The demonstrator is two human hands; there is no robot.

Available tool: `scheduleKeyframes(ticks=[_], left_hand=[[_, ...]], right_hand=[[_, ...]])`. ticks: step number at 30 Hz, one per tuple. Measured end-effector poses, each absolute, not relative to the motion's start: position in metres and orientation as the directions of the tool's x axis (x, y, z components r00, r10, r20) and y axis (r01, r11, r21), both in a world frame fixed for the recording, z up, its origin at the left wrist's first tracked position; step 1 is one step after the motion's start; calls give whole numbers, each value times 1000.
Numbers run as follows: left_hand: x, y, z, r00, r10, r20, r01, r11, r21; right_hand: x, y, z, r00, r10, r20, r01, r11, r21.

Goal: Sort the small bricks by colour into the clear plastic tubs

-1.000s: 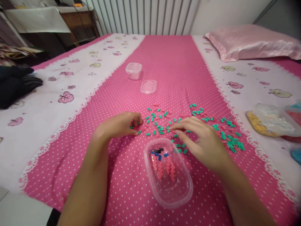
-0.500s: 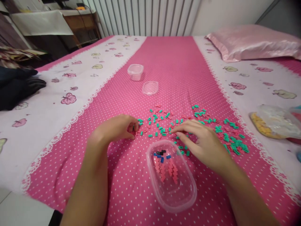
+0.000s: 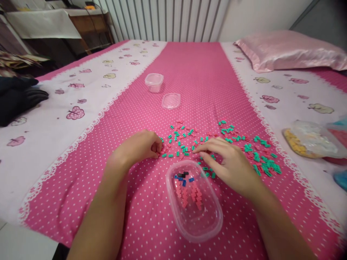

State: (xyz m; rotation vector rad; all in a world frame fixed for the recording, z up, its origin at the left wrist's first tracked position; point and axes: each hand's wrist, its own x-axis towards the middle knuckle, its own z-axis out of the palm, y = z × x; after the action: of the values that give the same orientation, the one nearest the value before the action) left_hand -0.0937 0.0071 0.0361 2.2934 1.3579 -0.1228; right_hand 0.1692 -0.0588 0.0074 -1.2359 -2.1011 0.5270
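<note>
Small green and pink plastic building pieces point(image 3: 183, 148) lie scattered over the polka-dot bedsheet. At the left edge of this scatter, my left hand point(image 3: 148, 145) is curled, its fingertips down among pink pieces; whatever they pinch is hidden. Over the middle of the scatter, my right hand point(image 3: 223, 155) has its fingers stretched out and thumb apart, with the index fingertip close to a green piece. Between my forearms sits a clear plastic lid or shallow tray point(image 3: 208, 220). Zigzag pink joined pieces point(image 3: 196, 195) rest on it, beside blue pieces point(image 3: 184, 182) and black pieces point(image 3: 182, 174).
A denser pile of green and pink pieces point(image 3: 267, 164) lies on the right. Farther back are a lidded clear container point(image 3: 154, 83) and a loose clear lid point(image 3: 171, 101). Bags with yellow pieces point(image 3: 296, 144) lie at right, a pink pillow point(image 3: 292, 50) behind, dark cloth point(image 3: 18, 99) at left.
The view has shifted slightly, moving the bed items a little left in the picture. My left hand has moved slightly right toward the pieces; my right hand stays nearly in place.
</note>
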Motion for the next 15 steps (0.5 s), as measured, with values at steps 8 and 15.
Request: scheduleKeyframes(ticks=[8, 15], left_hand=[[-69, 0, 47, 696, 686, 211, 467, -657, 592], [-40, -13, 40, 714, 582, 390, 283, -749, 599]], right_hand=[[159, -63, 14, -295, 895, 334, 467, 440, -767], [156, -63, 12, -170, 942, 291, 314, 331, -890]])
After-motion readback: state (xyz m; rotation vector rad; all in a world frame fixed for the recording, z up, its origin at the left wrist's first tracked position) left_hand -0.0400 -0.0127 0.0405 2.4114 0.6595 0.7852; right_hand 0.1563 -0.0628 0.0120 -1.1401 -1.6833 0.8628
